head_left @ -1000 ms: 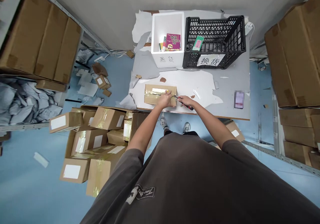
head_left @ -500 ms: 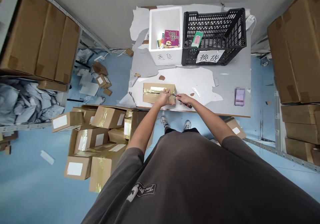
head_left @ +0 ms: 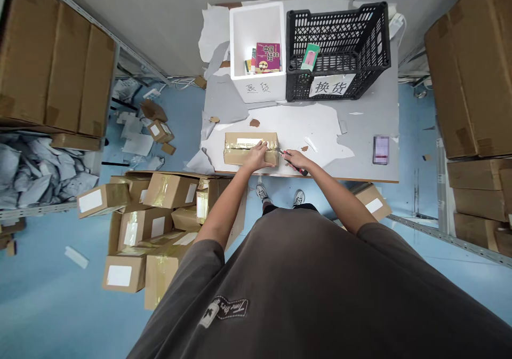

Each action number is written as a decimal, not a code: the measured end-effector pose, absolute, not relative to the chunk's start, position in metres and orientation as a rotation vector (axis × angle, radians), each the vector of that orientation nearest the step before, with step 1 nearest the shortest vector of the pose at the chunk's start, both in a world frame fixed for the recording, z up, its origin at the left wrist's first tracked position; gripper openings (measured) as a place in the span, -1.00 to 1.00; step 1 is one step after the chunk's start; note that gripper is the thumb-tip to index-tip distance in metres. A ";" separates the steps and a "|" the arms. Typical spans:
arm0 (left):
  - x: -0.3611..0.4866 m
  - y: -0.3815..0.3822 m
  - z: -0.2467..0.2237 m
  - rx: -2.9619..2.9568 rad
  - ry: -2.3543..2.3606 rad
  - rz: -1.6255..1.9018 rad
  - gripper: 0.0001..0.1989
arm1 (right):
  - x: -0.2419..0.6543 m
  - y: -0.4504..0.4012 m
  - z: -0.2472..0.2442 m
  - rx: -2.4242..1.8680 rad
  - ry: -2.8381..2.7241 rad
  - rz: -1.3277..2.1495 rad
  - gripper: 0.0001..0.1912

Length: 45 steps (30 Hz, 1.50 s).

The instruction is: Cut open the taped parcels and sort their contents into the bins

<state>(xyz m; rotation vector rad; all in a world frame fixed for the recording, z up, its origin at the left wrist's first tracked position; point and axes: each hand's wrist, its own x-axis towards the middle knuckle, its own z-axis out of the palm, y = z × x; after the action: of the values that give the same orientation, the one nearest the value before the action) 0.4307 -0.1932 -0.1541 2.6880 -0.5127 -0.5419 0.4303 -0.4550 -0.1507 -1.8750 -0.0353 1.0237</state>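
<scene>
A taped cardboard box [head_left: 236, 156] with a white label lies near the front edge of the table [head_left: 368, 172]. My left hand [head_left: 256, 157] rests on the top of this box, right of its middle, with the fingers apart. Just beyond the box's right end, my right hand [head_left: 293, 159] is wrapped round a red and black cutter [head_left: 302, 171]. The cutter's tip points left and meets the right end of the box near the tape. My fingers hide part of the cutter.
Behind the box stand a white bin [head_left: 258, 89] holding books and a black crate [head_left: 340, 71] holding a green packet. A phone [head_left: 381, 150] lies at the right. Cartons [head_left: 160, 225] are heaped below left; shelves with large boxes [head_left: 64, 65] flank both sides.
The view has shifted slightly. My left hand's fingers have spread on the box top. The cutter remains in my right hand at the box's right end.
</scene>
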 end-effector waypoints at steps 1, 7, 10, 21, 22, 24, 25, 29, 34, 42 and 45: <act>0.433 -0.191 -0.152 2.688 -0.466 -0.507 -0.29 | 0.428 -0.455 -0.149 -1.883 -0.019 1.010 -0.71; 0.464 -0.185 -0.146 2.762 -0.266 -0.555 -0.09 | 0.415 -0.455 -0.140 -2.013 0.130 0.897 -0.67; 0.473 -0.187 -0.150 2.773 -0.252 -0.592 0.13 | 0.411 -0.455 -0.138 -2.096 0.108 0.832 -0.60; 0.471 -0.178 -0.147 2.769 -0.436 -0.620 -0.25 | 0.425 -0.460 -0.139 -2.513 -0.275 0.636 -0.67; 0.471 -0.178 -0.147 2.765 -0.454 -0.625 -0.24 | 0.426 -0.460 -0.138 -2.520 -0.289 0.639 -0.68; 0.469 -0.178 -0.147 2.759 -0.478 -0.610 -0.19 | 0.425 -0.462 -0.138 -2.524 -0.299 0.654 -0.69; 0.467 -0.179 -0.148 2.756 -0.480 -0.587 -0.17 | 0.423 -0.462 -0.137 -2.524 -0.299 0.668 -0.70; 0.455 -0.185 -0.153 2.739 -0.416 -0.469 -0.15 | 0.414 -0.464 -0.139 -2.530 -0.273 0.697 -0.71; 0.449 -0.196 -0.160 2.762 -0.305 -0.408 -0.10 | 0.406 -0.460 -0.146 -2.566 -0.238 0.676 -0.69; 0.447 -0.197 -0.161 2.757 -0.278 -0.377 -0.14 | 0.408 -0.441 -0.139 -2.667 -0.266 0.647 -0.67; 0.445 -0.198 -0.165 2.753 -0.254 -0.360 -0.21 | 0.413 -0.431 -0.128 -2.764 -0.266 0.655 -0.63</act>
<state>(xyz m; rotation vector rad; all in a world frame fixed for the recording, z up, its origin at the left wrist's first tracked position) 0.4446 -0.1984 -0.1650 2.7529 -0.2543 -0.3601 0.4130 -0.4313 -0.1280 -2.7637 -0.2664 0.6551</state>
